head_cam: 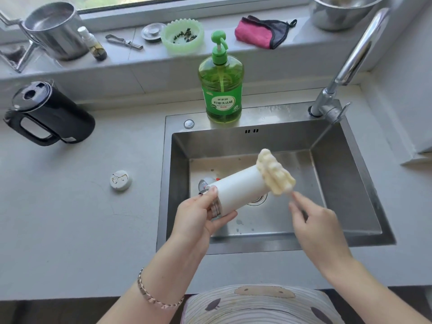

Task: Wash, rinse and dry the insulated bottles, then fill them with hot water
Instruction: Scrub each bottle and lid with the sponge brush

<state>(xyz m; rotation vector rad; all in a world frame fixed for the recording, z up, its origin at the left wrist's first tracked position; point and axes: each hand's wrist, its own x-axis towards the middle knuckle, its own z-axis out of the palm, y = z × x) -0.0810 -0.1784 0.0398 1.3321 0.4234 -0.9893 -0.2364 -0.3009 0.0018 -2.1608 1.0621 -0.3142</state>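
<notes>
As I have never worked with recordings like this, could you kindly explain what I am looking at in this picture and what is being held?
There is no machine here: a person wears one wide-angle camera on the head, and it looks down at their own two bare hands. The left hand grips a white bottle near its metal neck, tilted above the sink. The right hand pinches, with its fingers, the thin handle of a sponge brush, whose yellowish head lies against the bottle's far end. On the grey counter to the left are a white lid and a black kettle. A green dish soap bottle stands on the sink's back rim.
</notes>
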